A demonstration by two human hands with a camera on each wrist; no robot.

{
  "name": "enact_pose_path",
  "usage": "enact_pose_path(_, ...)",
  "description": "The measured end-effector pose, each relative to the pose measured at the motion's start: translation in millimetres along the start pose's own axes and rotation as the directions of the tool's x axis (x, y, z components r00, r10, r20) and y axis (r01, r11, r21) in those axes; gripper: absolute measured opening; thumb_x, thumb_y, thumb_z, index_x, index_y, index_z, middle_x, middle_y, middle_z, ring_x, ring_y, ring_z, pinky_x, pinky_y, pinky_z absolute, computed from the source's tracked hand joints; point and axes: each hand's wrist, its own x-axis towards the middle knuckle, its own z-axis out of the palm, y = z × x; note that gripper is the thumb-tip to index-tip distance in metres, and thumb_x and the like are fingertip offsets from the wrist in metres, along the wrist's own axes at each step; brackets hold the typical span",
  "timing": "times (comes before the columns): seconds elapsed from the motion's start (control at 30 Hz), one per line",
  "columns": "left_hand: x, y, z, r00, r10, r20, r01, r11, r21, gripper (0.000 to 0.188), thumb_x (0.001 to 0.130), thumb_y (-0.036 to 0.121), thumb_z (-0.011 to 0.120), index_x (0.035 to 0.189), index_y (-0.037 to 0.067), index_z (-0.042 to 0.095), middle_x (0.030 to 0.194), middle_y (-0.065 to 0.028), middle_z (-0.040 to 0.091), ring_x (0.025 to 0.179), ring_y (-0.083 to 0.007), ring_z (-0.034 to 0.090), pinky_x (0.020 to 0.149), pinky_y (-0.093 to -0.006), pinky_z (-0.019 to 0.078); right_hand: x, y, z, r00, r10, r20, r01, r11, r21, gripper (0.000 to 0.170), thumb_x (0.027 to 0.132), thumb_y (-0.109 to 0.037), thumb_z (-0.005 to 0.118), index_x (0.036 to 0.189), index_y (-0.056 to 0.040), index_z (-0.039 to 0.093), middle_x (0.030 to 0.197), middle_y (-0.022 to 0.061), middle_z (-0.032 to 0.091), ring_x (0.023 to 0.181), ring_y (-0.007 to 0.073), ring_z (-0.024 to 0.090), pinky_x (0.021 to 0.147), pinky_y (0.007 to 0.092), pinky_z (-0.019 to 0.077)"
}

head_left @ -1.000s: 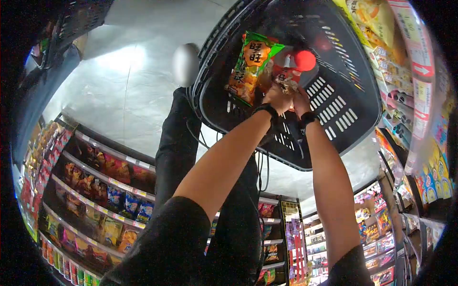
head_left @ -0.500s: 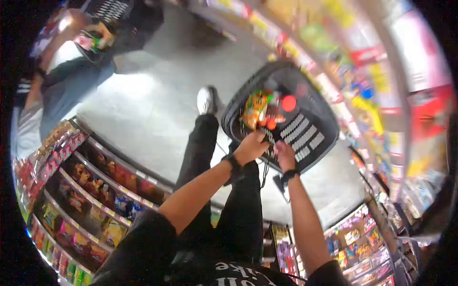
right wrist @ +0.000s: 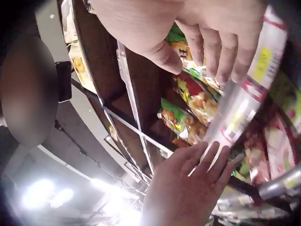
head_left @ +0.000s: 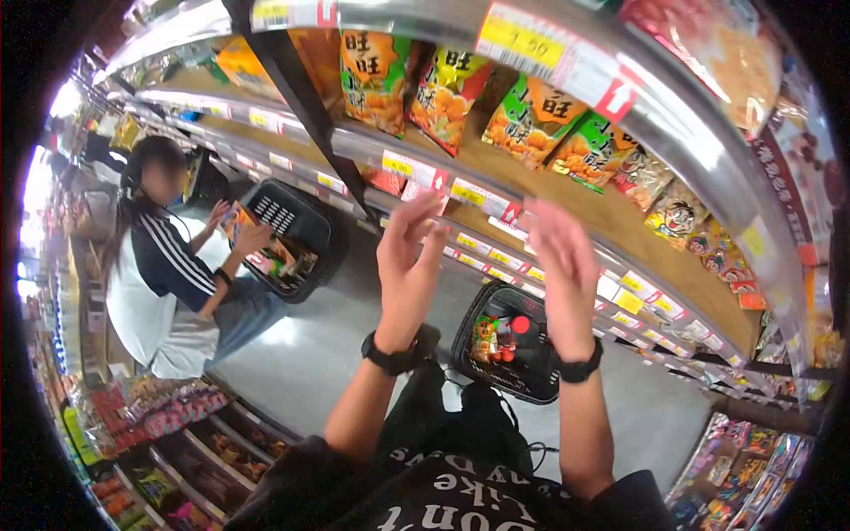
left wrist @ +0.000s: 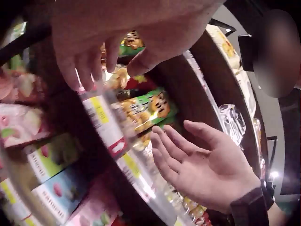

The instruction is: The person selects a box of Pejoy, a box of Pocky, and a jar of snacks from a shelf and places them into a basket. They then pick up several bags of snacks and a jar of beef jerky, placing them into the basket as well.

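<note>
Head view: at far left, a person in a white-and-black top (head_left: 164,292) is holding an orange package (head_left: 237,221) at a black slotted plastic basket (head_left: 310,226). Next, glossy green-and-orange snack bags (head_left: 376,84) are sitting on a brown shelf (head_left: 611,230) behind yellow-and-white price labels (head_left: 460,193). Before the labels, the wearer's left hand (head_left: 409,274) is reaching upward, fingers loosely extended, gripping nothing. Lower down, between the hands, a second black plastic basket (head_left: 522,376) is resting on the grey floor, containing a round red item (head_left: 521,325). The right hand (head_left: 564,265) is reaching upward too, fingers nearly straight, holding nothing. Farther right, cartoon-faced packs (head_left: 675,217) are lying on the same shelf.
</note>
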Motion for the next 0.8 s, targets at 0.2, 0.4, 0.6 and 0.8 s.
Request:
enact_pose_path(0.2,67,12,19,0.962,0.272,0.018,-0.272,0.951,0.148,0.046,0.091,0.000,0.060,0.136,0.004,0.053,0.148,-0.0129,0.047,0.128,-0.0201,0.051,0.101,-0.0346,0.0445,66,-4,50,0.990,0.083,0.113,-0.073,0.993,-0.091,0.053,0.095,-0.017,0.071,0.138,0.0038,0.049,0.110,0.0111,0.065,0.083,0.0100,0.064,0.072,0.0269,0.0532)
enact_pose_path(0.4,75,2,18,0.980,0.180,0.085,-0.193,0.964,0.183,0.056,0.091,-0.003,0.057,0.145,0.002,0.046,0.154,-0.0146,0.043,0.127,-0.0206,0.052,0.101,-0.0339,0.0446,93,50,86,0.984,-0.164,0.076,0.162,0.986,0.034,0.058,0.094,-0.014,0.068,0.141,0.0055,0.042,0.114,0.0139,0.064,0.085,0.0118,0.063,0.069,0.0287,0.0540)
enact_pose_path(0.6,65,8,9,0.958,0.219,0.183,-0.247,0.958,0.144,0.062,0.089,-0.009,0.055,0.148,0.002,0.045,0.156,-0.0178,0.041,0.137,-0.0240,0.048,0.107,-0.0339,0.0419,76,50,96,0.915,-0.391,-0.102,0.359,0.902,-0.238,0.055,0.090,-0.005,0.074,0.140,-0.0021,0.051,0.118,0.0103,0.060,0.079,0.0089,0.062,0.061,0.0235,0.0513)
enact_pose_path(0.8,37,1,7,0.887,0.366,0.281,-0.414,0.901,0.131,0.060,0.090,-0.016,0.053,0.147,-0.003,0.044,0.163,-0.0183,0.030,0.146,-0.0258,0.037,0.113,-0.0384,0.0386,34,49,85,0.908,-0.353,-0.225,0.332,0.935,-0.126,0.045,0.089,-0.001,0.071,0.132,-0.0051,0.063,0.108,0.0093,0.063,0.068,0.0087,0.059,0.057,0.0227,0.0480)
